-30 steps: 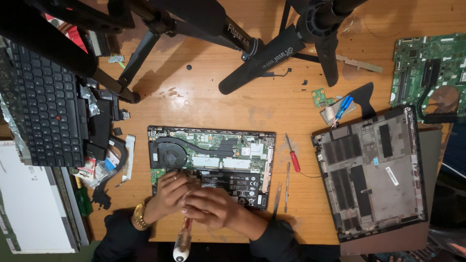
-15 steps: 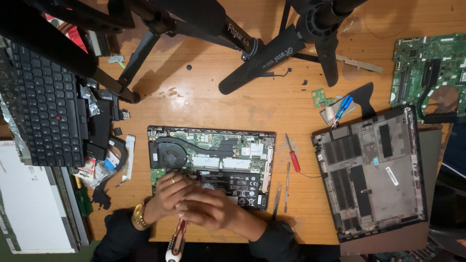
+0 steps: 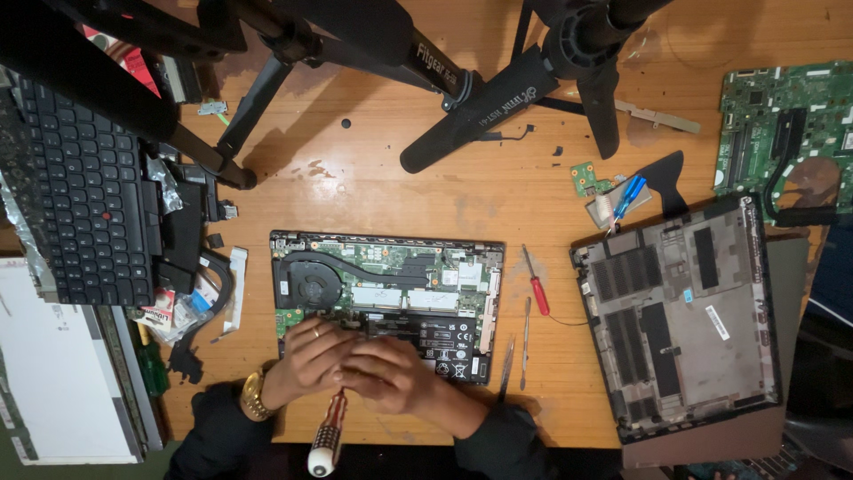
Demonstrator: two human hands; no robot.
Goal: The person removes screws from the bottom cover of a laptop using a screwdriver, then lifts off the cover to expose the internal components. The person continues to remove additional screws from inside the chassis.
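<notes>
Opened laptop [image 3: 386, 293] is laid on bench [image 3: 426, 196], bottom cover [image 3: 680, 311] already removed aside | screwdriver [image 3: 327, 431] is held by right hand [image 3: 391, 373], left hand [image 3: 306, 360] is closed beside it | battery and boards are still mounted inside.

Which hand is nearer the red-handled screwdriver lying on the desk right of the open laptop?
The right hand. It rests on the laptop's lower edge, closer to the small red-handled screwdriver. The left hand, with a gold watch, sits farther left, on the other side of the right hand.
</notes>
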